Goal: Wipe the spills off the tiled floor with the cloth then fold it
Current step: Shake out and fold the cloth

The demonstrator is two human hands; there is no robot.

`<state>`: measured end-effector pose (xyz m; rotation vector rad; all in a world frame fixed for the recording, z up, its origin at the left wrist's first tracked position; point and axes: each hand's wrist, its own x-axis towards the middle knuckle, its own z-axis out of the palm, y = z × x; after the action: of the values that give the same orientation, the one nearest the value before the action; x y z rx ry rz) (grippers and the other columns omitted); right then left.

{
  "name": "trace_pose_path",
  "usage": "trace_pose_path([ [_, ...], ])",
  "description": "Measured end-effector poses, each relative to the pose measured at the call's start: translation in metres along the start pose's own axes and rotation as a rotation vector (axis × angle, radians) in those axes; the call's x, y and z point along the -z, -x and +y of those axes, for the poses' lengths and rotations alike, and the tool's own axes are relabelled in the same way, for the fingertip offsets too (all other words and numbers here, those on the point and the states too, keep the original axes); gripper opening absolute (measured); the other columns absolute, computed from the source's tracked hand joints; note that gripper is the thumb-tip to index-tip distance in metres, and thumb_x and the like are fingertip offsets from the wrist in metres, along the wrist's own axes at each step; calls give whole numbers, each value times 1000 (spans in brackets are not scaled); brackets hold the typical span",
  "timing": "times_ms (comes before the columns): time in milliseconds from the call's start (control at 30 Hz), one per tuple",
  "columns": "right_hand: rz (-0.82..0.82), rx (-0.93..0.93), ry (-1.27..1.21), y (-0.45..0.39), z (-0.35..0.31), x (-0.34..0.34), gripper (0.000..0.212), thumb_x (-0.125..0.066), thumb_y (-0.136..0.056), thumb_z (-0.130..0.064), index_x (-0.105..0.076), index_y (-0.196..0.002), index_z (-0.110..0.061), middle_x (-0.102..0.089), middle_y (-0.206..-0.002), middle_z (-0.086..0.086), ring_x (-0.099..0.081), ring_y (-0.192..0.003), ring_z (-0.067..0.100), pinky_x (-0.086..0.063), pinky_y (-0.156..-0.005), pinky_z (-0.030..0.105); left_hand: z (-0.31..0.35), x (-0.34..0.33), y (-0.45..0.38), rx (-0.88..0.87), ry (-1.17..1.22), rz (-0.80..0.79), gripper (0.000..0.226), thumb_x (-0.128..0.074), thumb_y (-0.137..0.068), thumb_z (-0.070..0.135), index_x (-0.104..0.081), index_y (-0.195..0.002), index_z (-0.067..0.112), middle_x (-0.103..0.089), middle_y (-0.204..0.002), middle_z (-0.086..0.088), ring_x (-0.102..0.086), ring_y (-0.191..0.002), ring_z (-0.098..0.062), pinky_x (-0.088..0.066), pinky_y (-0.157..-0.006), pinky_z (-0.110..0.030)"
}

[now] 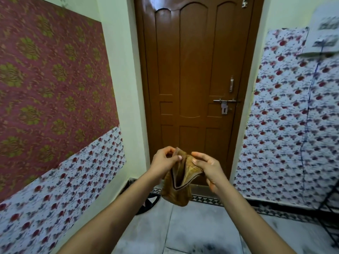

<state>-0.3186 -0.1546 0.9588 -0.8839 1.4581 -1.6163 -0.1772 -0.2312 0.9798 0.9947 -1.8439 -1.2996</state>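
A brown cloth (178,187) hangs bunched in the air in front of me, between both hands, at about chest height. My left hand (164,159) pinches its upper left edge between thumb and fingers. My right hand (207,166) grips its upper right part, thumb on the cloth's front. The lower part of the cloth droops in loose folds. Below lies the pale tiled floor (200,228) with dark smudges near the bottom edge of the view.
A shut brown wooden door (194,74) with a metal latch (224,101) stands straight ahead. Patterned sheets cover the left wall (53,99) and right wall (286,114). A black metal rack (330,211) is at the right; a dark object (149,200) lies by the doorway.
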Motion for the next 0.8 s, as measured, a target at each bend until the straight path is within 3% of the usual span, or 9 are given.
trace_pose_path([
  [100,119,-44,-58,2,5,10,21,-50,-92,-1,-65,-103,-10,-65,-91,6,-62,-78,13,-48,-58,15,7,10,-5,20,33,118,15,-53,-91,10,-53,-102,20,-59,-96,-5,-59,-86,-17,-52,-73,-30],
  [167,180,-85,-112,2,5,18,23,-45,-93,0,-66,-99,-8,-65,-94,8,-62,-81,14,-48,-64,19,11,23,-11,37,31,103,22,-47,-93,5,-52,-107,20,-58,-93,-7,-59,-81,-18,-54,-78,-36],
  [300,234,-179,-202,0,1,38,28,-39,-89,6,-65,-92,-6,-63,-102,13,-60,-90,22,-52,-72,26,16,40,-20,98,-75,-3,27,-45,-93,0,-67,-84,14,-64,-91,-10,-62,-91,-24,-53,-90,-40],
  [400,276,-223,-271,-1,-9,52,37,-35,-82,12,-60,-108,1,-60,-110,20,-59,-92,27,-54,-68,27,25,40,-22,136,10,39,28,-44,-92,-2,-68,-85,11,-64,-101,-13,-61,-101,-27,-53,-89,-37],
  [500,257,-202,-254,-3,-17,65,55,-30,-77,20,-48,-128,7,-53,-122,23,-54,-107,32,-49,-87,33,34,40,-25,170,112,62,28,-43,-90,-8,-65,-90,8,-61,-107,-18,-62,-97,-25,-54,-82,-32],
  [600,202,-164,-82,-2,-22,74,62,-41,-76,24,-42,-135,4,-53,-123,19,-52,-114,31,-46,-98,39,39,37,-25,106,2,109,30,-51,-85,-14,-65,-95,12,-62,-108,-14,-60,-101,-24,-52,-86,-31],
  [733,194,-83,165,6,-24,77,53,-60,-79,12,-52,-129,-5,-58,-112,7,-53,-105,21,-48,-69,20,50,26,-24,27,-68,189,16,-64,-84,0,-67,-93,12,-66,-100,-11,-63,-94,-23,-54,-77,-28],
  [800,225,3,174,6,-17,81,41,-66,-81,0,-58,-121,-3,-64,-109,7,-60,-100,22,-53,-76,26,54,25,-23,-9,-95,227,9,-66,-84,8,-68,-92,11,-67,-94,-10,-64,-82,-20,-53,-67,-24],
])
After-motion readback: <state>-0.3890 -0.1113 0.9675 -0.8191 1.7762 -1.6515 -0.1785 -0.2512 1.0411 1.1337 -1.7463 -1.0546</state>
